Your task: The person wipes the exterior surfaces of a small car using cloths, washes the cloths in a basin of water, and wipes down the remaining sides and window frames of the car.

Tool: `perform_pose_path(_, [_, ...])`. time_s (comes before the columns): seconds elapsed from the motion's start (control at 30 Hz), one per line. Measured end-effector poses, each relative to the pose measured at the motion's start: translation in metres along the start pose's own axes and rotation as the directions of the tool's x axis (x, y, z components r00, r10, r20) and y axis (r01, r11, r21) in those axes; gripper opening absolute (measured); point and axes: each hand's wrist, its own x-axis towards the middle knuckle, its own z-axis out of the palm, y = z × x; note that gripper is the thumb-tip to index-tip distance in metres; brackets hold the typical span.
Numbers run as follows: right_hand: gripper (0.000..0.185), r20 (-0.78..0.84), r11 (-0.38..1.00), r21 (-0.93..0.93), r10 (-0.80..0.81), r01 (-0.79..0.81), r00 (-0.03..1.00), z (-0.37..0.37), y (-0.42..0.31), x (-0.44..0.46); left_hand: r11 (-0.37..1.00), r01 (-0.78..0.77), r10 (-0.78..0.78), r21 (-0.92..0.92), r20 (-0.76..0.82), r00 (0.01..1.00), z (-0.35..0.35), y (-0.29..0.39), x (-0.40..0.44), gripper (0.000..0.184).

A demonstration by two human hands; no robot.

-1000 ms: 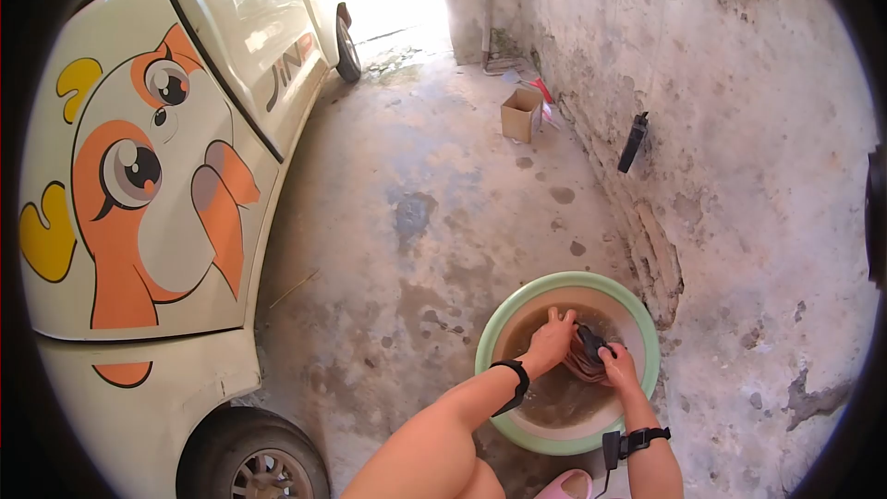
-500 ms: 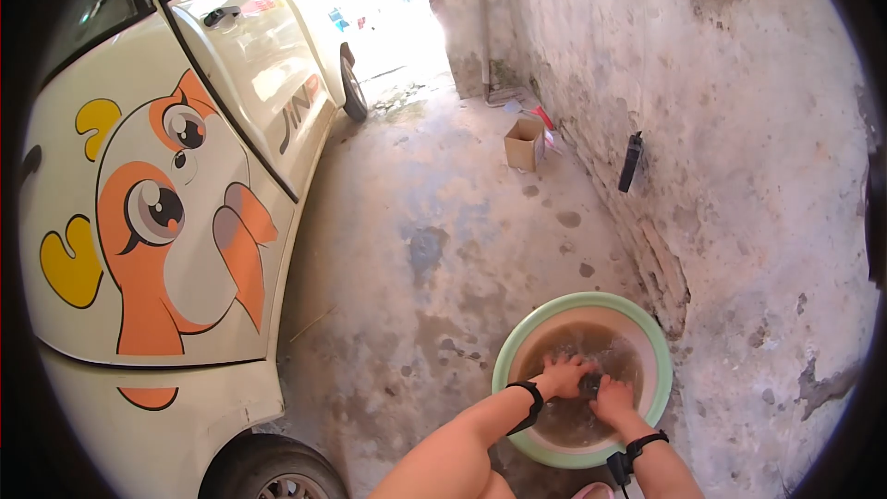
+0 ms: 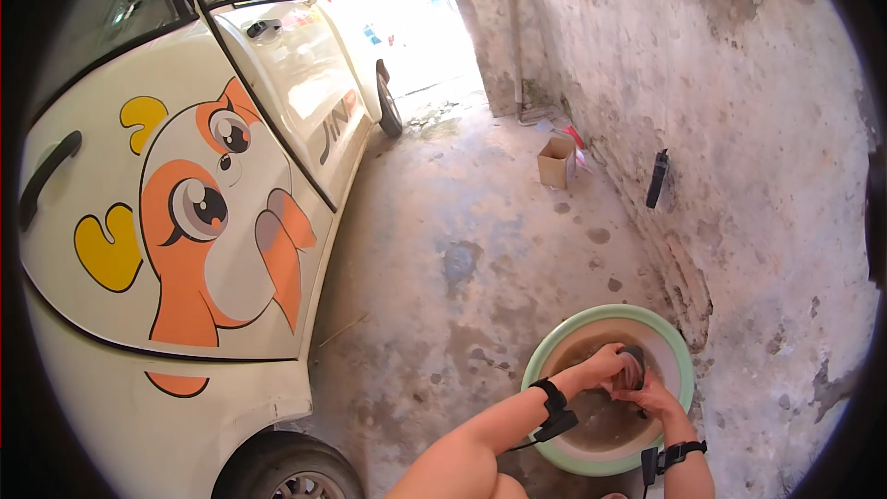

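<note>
A round basin with a pale green rim holds murky brown water. Over it my left hand curls around a dark grey, wet item, whose exact kind I cannot make out. My right hand grips the same item from the right and below, fingers bent against it. Both hands are at the water's surface, close together. Black bands with small devices circle both wrists, one on the left wrist and one on the right wrist.
A white car with a cartoon animal on its side stands at the left. On the right runs a stained, peeling wall. A small open cardboard box sits on the concrete floor, and a black object is by the wall.
My left hand was spread low in the water; now it is curled around the dark grey item. Both hands have brought the item up higher. The view has shifted to the left.
</note>
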Motion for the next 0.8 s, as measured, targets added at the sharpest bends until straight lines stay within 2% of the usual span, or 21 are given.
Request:
perform_pose_path(0.03, [0.071,0.088,0.999,0.047,0.005,-0.009,0.996,0.0,-0.01,0.001,0.964,0.003,0.014,-0.264,0.063,0.998,0.001,-0.004,-0.001,0.046])
perform_pose_path(0.07, [0.073,0.175,0.996,0.092,0.005,-0.022,0.985,0.001,-0.015,0.001,0.965,0.002,0.013,-0.262,0.058,0.998,0.0,-0.009,-0.003,0.046])
perform_pose_path(0.13, [0.071,0.116,0.999,0.022,0.044,-0.047,0.992,-0.008,0.024,0.012,0.89,0.092,-0.07,-0.447,0.066,0.995,-0.006,-0.011,-0.006,0.05])
perform_pose_path(0.17, [0.069,0.055,0.996,-0.044,0.086,-0.084,0.995,-0.008,0.03,0.015,0.893,0.087,-0.067,-0.443,0.061,0.996,-0.009,-0.007,-0.011,0.05])
perform_pose_path(0.2, [0.069,0.059,0.996,-0.04,0.078,-0.076,0.995,-0.01,0.036,0.018,0.921,0.049,0.01,-0.386,0.148,0.989,-0.012,-0.003,-0.017,0.054])
perform_pose_path(0.23, [0.065,0.085,0.984,-0.148,0.111,-0.097,0.99,-0.011,0.03,0.017,0.943,0.004,0.079,-0.333,0.236,0.968,-0.016,0.0,-0.022,0.059])
perform_pose_path(0.27, [0.062,0.106,0.96,-0.256,0.145,-0.114,0.984,-0.011,0.023,0.015,0.943,-0.002,0.082,-0.331,0.227,0.97,-0.022,-0.005,-0.012,0.059])
perform_pose_path(0.3, [0.062,0.112,0.961,-0.257,0.138,-0.105,0.984,-0.012,0.016,0.013,0.982,-0.18,0.159,0.053,0.273,0.949,-0.03,-0.01,0.003,0.07])
perform_pose_path(0.33, [0.06,0.055,0.95,-0.297,0.117,-0.096,0.992,-0.014,0.009,0.01,0.841,-0.345,0.204,0.417,0.346,0.916,-0.032,-0.004,0.001,0.082])
perform_pose_path(0.37, [0.057,-0.005,0.938,-0.335,0.097,-0.093,0.995,-0.015,0.006,0.007,0.842,-0.345,0.205,0.416,0.344,0.916,-0.036,-0.001,-0.002,0.082])
perform_pose_path(0.43, [0.056,-0.062,0.903,-0.427,0.022,-0.047,0.998,-0.023,0.018,0.007,0.446,-0.137,-0.058,0.884,0.182,0.982,-0.042,0.009,-0.017,0.104])
perform_pose_path(0.47, [0.056,-0.112,0.858,-0.514,-0.06,-0.006,0.992,-0.027,0.022,0.005,0.449,-0.141,-0.06,0.883,0.187,0.981,-0.032,0.011,-0.029,0.104])
perform_pose_path(0.53, [0.056,-0.066,0.848,-0.527,0.018,-0.05,0.998,-0.021,0.012,0.001,0.353,-0.345,0.386,0.87,0.2,0.901,-0.012,0.015,-0.052,0.112])
perform_pose_path(0.57, [0.057,-0.027,0.835,-0.542,0.098,-0.096,0.995,-0.017,0.003,-0.002,0.355,-0.35,0.386,0.867,0.205,0.899,-0.007,0.006,-0.042,0.112])
perform_pose_path(0.6, [0.057,-0.033,0.832,-0.544,0.105,-0.106,0.994,-0.012,-0.009,-0.002,0.276,-0.48,0.473,0.833,0.317,0.822,0.001,-0.007,-0.027,0.113])
perform_pose_path(0.63, [0.055,0.091,0.871,-0.481,0.167,-0.103,0.982,-0.006,-0.027,-0.001,0.186,-0.595,0.545,0.782,0.422,0.725,0.007,-0.017,-0.017,0.114])
perform_pose_path(0.67, [0.054,0.217,0.904,-0.412,0.216,-0.111,0.952,-0.005,-0.034,-0.002,0.242,-0.618,0.597,0.748,0.387,0.703,0.01,-0.016,-0.017,0.084])
perform_pose_path(0.7, [0.054,0.21,0.903,-0.412,0.224,-0.122,0.952,-0.007,-0.03,-0.004,0.246,-0.624,0.595,0.741,0.393,0.701,0.009,-0.013,-0.016,0.084])
perform_pose_path(0.73, [0.051,0.126,0.92,-0.375,0.173,-0.115,0.977,-0.011,-0.023,-0.002,0.403,-0.462,0.41,0.79,0.295,0.863,0.005,0.0,-0.018,0.062])
perform_pose_path(0.77, [0.048,0.038,0.935,-0.339,0.12,-0.101,0.992,-0.015,-0.015,0.002,0.511,-0.262,0.191,0.819,0.189,0.963,0.003,0.007,-0.017,0.041])
perform_pose_path(0.8, [0.044,-0.029,0.931,-0.366,-0.025,0.012,0.999,-0.021,0.003,0.008,0.51,-0.267,0.19,0.818,0.196,0.962,-0.001,0.0,-0.011,0.041])
